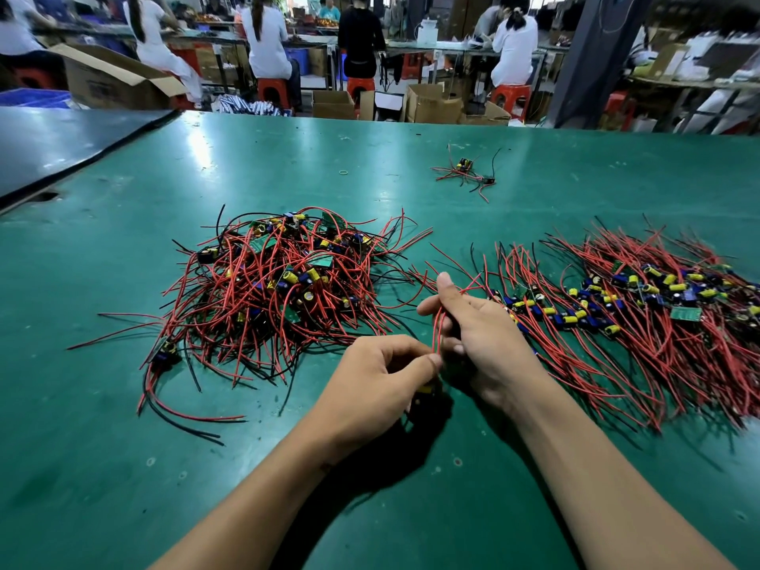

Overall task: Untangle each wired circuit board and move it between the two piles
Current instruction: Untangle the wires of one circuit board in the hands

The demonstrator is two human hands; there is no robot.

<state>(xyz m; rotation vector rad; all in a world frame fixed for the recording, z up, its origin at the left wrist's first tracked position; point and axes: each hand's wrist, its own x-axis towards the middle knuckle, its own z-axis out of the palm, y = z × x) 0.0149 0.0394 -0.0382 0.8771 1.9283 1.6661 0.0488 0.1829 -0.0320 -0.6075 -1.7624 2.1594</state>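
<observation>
Head cam: board [425,392] mostly hidden behind L hand [376,384].

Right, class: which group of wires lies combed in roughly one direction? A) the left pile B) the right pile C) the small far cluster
B: the right pile lies fanned out side by side, while the left pile is a knotted heap.

Plainly a factory assembly floor: long green-matted workbench [288,158] heaped with wired circuit boards [279,277], seated workers [265,39] on red stools [273,92] along further benches [432,45], open cardboard cartons [434,102] on the floor behind them.
</observation>
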